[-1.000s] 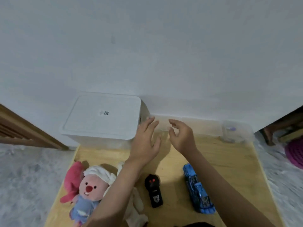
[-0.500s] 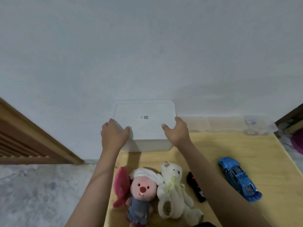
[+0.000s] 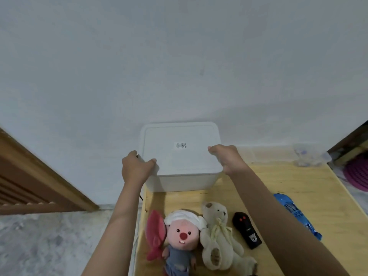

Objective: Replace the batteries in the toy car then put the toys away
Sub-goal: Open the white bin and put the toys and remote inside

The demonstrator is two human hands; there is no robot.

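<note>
Pale wall backs the wooden surface (image 3: 278,188). Left hand (image 3: 135,170) and right hand (image 3: 227,160) clamp fingers on opposite edges of the white storage box (image 3: 179,156) — likely to move it; blue toy car (image 3: 296,214) lies right of them.

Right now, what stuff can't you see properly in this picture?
All in the head view:
- Inside of the white box: its lid hides it.
- Fingertips of the left hand and right hand: curled over the lid's edges.
- Blue toy car: the right arm covers part of it.
- Label on the lid: too small to read.
- Clear container at the far corner: blurred.
- Purple thing: cut off by the right edge.
</note>
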